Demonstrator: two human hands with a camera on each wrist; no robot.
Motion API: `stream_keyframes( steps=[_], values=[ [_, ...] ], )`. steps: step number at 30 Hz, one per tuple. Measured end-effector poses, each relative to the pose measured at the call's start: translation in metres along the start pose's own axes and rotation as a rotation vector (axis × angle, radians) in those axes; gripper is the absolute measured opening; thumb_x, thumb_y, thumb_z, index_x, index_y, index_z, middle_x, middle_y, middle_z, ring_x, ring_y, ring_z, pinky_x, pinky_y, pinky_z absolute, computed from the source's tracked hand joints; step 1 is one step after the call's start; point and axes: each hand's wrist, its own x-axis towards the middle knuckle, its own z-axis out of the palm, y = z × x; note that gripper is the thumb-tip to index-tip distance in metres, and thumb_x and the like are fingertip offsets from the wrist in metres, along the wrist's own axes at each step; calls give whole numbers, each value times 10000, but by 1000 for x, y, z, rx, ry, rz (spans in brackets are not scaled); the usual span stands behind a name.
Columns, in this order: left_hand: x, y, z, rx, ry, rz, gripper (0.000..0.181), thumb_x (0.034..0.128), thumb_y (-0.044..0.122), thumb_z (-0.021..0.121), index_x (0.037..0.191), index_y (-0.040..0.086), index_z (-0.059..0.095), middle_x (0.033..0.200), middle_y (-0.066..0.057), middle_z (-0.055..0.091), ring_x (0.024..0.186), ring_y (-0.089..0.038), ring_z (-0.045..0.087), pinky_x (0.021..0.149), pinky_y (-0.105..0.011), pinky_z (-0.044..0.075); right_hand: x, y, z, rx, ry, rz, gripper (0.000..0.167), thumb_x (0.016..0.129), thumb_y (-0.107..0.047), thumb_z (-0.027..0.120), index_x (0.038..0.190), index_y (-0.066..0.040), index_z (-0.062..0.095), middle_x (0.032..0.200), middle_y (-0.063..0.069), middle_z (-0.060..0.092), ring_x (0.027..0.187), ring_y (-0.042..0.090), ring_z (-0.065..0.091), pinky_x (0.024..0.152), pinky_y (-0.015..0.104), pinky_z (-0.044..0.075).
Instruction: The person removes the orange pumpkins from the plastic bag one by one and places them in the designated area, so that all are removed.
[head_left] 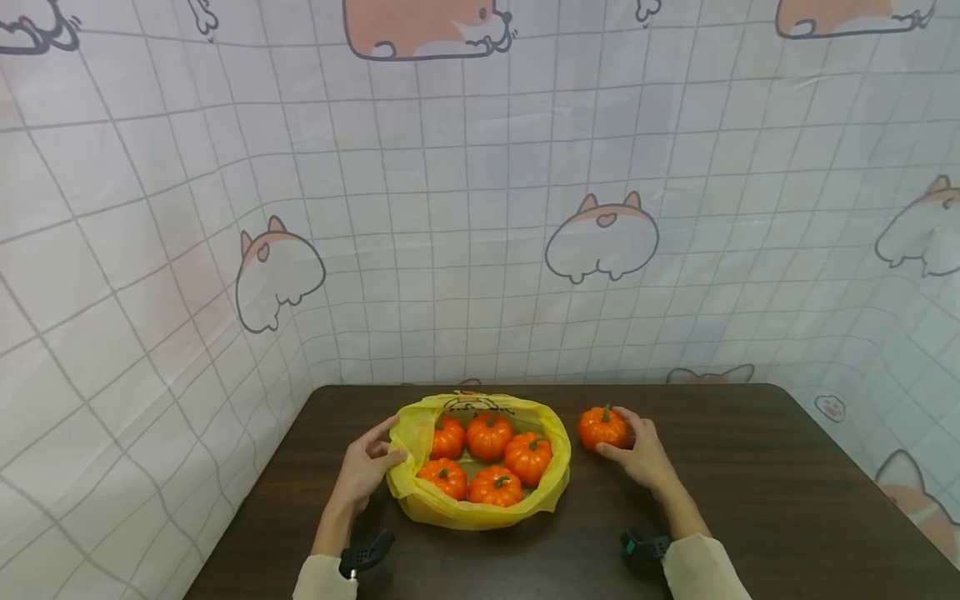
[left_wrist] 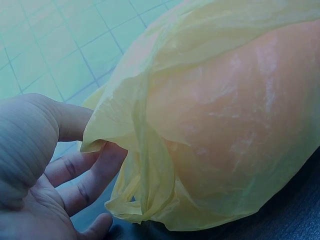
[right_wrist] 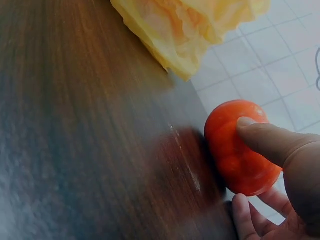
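A yellow plastic bag (head_left: 480,518) stands with its mouth spread wide on the dark table. Inside it sit several small orange pumpkins, among them one at the back (head_left: 489,436) and one at the front (head_left: 495,486). At the bag's left rim my left hand (head_left: 365,471) pinches the thin plastic; in the left wrist view its thumb disappears behind a fold (left_wrist: 117,120). To the right of the bag, my right hand (head_left: 643,454) grips another small pumpkin (head_left: 602,428) from its right side. The thumb (right_wrist: 270,140) presses on this pumpkin's ribbed skin, with other fingers partly hidden beyond it.
The dark wood-grain table (head_left: 750,483) extends to both sides of the bag. Behind it hangs a white gridded cloth (head_left: 465,250) with cartoon dogs, also along the left and right sides. Each wrist wears a black strap, such as the left one (head_left: 367,552).
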Motion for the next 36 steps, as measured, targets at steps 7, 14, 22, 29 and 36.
stream_keyframes(
  steps=[7,14,22,29,36],
  values=[
    [-1,0,-1,-3,7,-8,624,944,63,714,1520,194,511,1042,-170,721,786,-166,647,664,-284,535,6,2,0,12,-13,-8,791,936,-325,760,1572,-92,349,1448,284,338,1313,495,432,1089,656,378],
    [3,0,0,-3,7,-5,619,941,75,722,1511,211,525,1031,-160,702,770,-158,597,668,-284,523,12,7,-3,16,-19,-5,784,942,-309,755,1577,-105,343,1425,261,340,1213,409,449,1022,562,418],
    [2,0,-1,-16,16,-13,619,938,52,719,1507,205,531,1014,-156,706,786,-166,620,679,-282,542,16,8,-2,26,-34,-7,783,942,-307,756,1577,-105,343,1426,264,334,1203,427,472,1002,527,451],
    [2,-1,0,-33,19,-12,619,937,45,719,1507,194,530,988,-147,729,786,-168,656,688,-295,562,19,8,-4,49,-54,8,787,950,-302,746,1584,-105,323,1461,276,299,1195,432,457,966,489,458],
    [2,-1,-1,-38,17,-11,620,937,50,720,1509,189,526,966,-127,733,770,-167,657,696,-306,569,23,9,-5,50,-69,21,808,953,-328,741,1593,-108,300,1484,275,280,1171,400,447,916,425,454]
  ],
)
